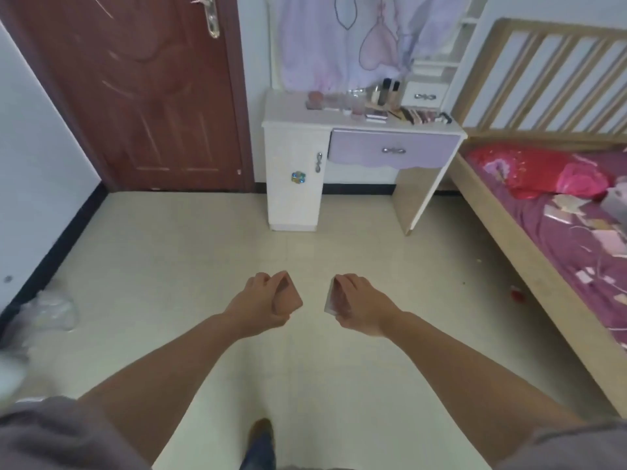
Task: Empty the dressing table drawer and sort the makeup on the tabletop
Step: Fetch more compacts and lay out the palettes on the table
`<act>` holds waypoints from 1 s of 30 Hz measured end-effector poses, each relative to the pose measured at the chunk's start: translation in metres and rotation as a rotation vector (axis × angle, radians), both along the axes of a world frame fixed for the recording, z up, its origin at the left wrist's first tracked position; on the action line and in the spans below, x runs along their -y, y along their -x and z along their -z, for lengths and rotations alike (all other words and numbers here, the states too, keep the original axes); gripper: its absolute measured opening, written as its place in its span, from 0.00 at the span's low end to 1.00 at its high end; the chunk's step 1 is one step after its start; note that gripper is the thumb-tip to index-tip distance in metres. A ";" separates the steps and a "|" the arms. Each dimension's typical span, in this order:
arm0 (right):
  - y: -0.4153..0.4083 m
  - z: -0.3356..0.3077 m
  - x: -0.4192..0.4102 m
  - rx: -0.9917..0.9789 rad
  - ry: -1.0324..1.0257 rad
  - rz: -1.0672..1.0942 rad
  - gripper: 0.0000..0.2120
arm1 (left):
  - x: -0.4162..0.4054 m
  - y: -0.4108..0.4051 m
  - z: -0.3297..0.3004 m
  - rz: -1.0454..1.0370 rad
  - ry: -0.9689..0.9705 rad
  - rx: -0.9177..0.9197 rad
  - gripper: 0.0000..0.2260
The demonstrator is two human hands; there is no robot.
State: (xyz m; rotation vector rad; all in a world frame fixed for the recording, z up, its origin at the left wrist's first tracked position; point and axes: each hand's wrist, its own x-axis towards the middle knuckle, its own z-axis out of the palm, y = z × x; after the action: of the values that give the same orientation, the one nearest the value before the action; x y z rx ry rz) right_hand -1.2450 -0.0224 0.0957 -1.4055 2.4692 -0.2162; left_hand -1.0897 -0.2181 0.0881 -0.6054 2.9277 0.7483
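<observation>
Directly ahead of me, both bare arms reach out over a pale tiled floor (169, 266). My left hand (263, 301) is closed around a small pinkish-brown flat item (288, 293), possibly a makeup compact. My right hand (359, 305) grips a second flat item (334, 298) with a pale edge and a reddish face; I cannot tell exactly what it is. The two hands sit near each other but apart. At twelve o'clock, well away, stands the white dressing table (293, 164). Its lilac drawer (393, 151) is pushed in. Makeup (407, 113) crowds the tabletop: bottles, palettes and compacts. At two o'clock lies a wooden bed (509, 232) with purple bedding. At eleven o'clock is a reddish-brown door (135, 96).
</observation>
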 end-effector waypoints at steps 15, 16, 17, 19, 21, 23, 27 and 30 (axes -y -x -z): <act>0.259 0.000 0.249 -0.032 0.054 0.027 0.37 | 0.265 0.267 -0.007 0.048 0.057 -0.001 0.35; 0.283 0.001 0.263 -0.038 0.054 0.028 0.36 | 0.280 0.292 -0.007 0.044 0.054 -0.002 0.35; 0.309 -0.001 0.278 -0.043 0.055 0.030 0.36 | 0.295 0.317 -0.008 0.034 0.044 -0.007 0.35; 0.361 -0.006 0.308 -0.050 0.046 0.025 0.36 | 0.322 0.365 -0.012 0.022 0.022 -0.025 0.37; 0.410 -0.015 0.340 -0.078 0.026 0.003 0.36 | 0.350 0.408 -0.018 0.009 0.013 -0.058 0.37; 0.451 -0.020 0.372 -0.070 0.003 -0.010 0.36 | 0.376 0.441 -0.020 -0.004 -0.005 -0.062 0.36; 0.516 -0.018 0.445 -0.065 0.005 -0.039 0.34 | 0.440 0.502 -0.013 -0.003 -0.010 -0.028 0.37; 0.559 -0.009 0.500 -0.058 -0.014 -0.039 0.37 | 0.497 0.553 -0.005 0.019 0.016 -0.011 0.38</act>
State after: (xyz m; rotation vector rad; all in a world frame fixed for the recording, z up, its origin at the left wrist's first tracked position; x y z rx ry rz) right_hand -1.8035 -0.5222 0.1050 -1.4733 2.4819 -0.1512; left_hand -1.6429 -0.7151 0.0927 -0.5751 2.9476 0.7285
